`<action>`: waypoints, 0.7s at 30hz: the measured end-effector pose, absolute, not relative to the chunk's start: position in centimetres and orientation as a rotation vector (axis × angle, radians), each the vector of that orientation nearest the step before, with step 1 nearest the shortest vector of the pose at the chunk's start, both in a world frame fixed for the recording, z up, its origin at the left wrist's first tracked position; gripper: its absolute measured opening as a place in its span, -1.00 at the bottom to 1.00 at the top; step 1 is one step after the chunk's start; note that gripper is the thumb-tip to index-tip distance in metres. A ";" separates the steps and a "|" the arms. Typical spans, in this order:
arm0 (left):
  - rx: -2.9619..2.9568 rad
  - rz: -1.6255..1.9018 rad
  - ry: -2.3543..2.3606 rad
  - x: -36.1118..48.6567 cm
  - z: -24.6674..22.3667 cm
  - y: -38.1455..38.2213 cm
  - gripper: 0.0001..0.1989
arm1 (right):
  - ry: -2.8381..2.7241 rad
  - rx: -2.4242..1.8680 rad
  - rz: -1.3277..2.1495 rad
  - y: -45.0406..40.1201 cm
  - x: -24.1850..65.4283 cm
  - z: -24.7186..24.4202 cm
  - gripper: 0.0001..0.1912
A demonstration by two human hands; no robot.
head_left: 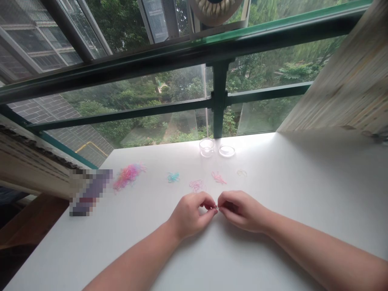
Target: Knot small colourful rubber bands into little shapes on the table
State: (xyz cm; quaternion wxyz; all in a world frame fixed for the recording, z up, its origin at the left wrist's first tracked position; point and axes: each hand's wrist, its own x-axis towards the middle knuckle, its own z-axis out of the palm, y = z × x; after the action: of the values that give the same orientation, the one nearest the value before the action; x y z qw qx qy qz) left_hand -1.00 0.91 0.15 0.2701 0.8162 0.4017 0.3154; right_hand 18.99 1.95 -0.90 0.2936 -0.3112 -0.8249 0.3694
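Note:
My left hand (193, 213) and my right hand (242, 210) meet fingertip to fingertip over the white table, each in a pinch. Whatever lies between the fingertips is too small to make out. Just beyond them are a light pink pile of small bands (197, 185) and a pink pile (218, 178). A teal pile (173, 177) sits further left, and a few pale yellowish bands (241, 173) lie to the right. The large multicoloured pile (129, 176) is at the far left.
A clear round container (207, 148) and a clear lid (227, 151) stand at the back edge of the white table (188, 262), by the window. A blurred-out object (91, 194) lies at the left edge. Curtains hang on both sides.

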 end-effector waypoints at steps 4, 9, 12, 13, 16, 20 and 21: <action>2.218 0.848 1.079 -1.1 0.2 1.0 -0.96 | -2.195 -0.826 0.988 2.0 19.0 -0.9 -0.87; 2.239 0.812 1.075 -1.2 0.2 1.0 -0.93 | -2.193 -0.827 0.968 2.0 19.0 -0.8 -0.86; 2.242 0.791 1.069 -1.3 0.1 1.1 -0.93 | -2.186 -0.825 0.955 2.0 19.0 -0.7 -0.86; 2.241 0.788 1.066 -1.3 0.1 1.1 -0.92 | -2.185 -0.822 0.950 2.0 19.0 -0.7 -0.86; 2.243 0.785 1.055 -1.3 0.2 1.1 -0.91 | -2.188 -0.817 0.939 2.0 19.0 -0.7 -0.87; 2.260 0.794 1.042 -1.2 0.2 1.1 -0.89 | -2.198 -0.807 0.924 2.1 19.0 -0.7 -0.87; 2.268 0.794 1.038 -1.2 0.2 1.1 -0.89 | -2.199 -0.802 0.917 2.1 19.0 -0.7 -0.87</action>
State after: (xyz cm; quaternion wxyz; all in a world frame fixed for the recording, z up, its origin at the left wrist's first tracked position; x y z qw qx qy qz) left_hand -1.17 1.12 0.22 0.2589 0.8368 0.3831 0.2931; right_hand 19.00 2.07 -0.72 0.3086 -0.3033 -0.8321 0.3469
